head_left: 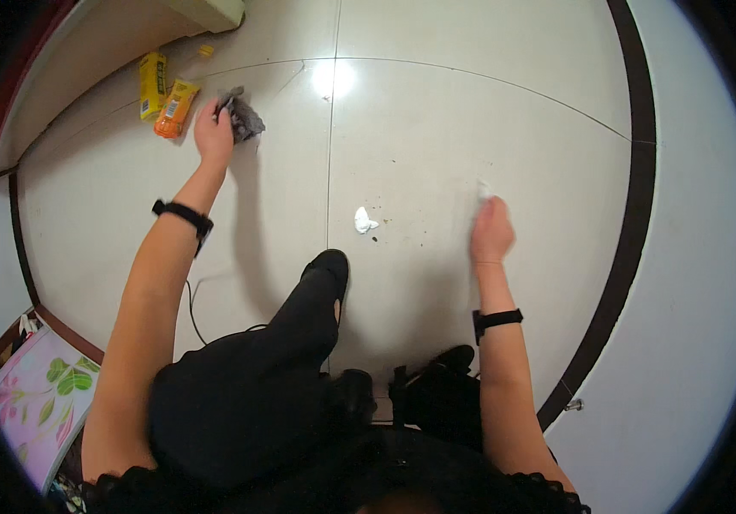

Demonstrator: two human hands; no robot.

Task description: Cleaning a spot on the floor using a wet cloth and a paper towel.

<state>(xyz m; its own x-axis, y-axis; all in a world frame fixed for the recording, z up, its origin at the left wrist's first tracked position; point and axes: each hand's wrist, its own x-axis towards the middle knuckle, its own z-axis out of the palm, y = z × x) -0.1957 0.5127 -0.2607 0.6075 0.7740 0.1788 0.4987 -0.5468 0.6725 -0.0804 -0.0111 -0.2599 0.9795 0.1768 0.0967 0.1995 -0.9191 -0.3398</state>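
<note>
At the upper left, my left hand is closed on a crumpled dark grey plastic bag, held just above or on the floor. Beside that hand lie an orange drink carton and a yellow drink carton. Over on the right, my right hand is closed, its fingers pinching a small white piece that looks like tissue; motion blurs it a little. Between my hands a crumpled white tissue lies on the tiles with several dark crumbs around it.
A clear bottle with a yellow cap lies behind the cartons, near pale furniture. Dark skirting and a white wall with a doorstop run along the right. A floral-patterned box stands lower left. A thin black cable lies beside my leg.
</note>
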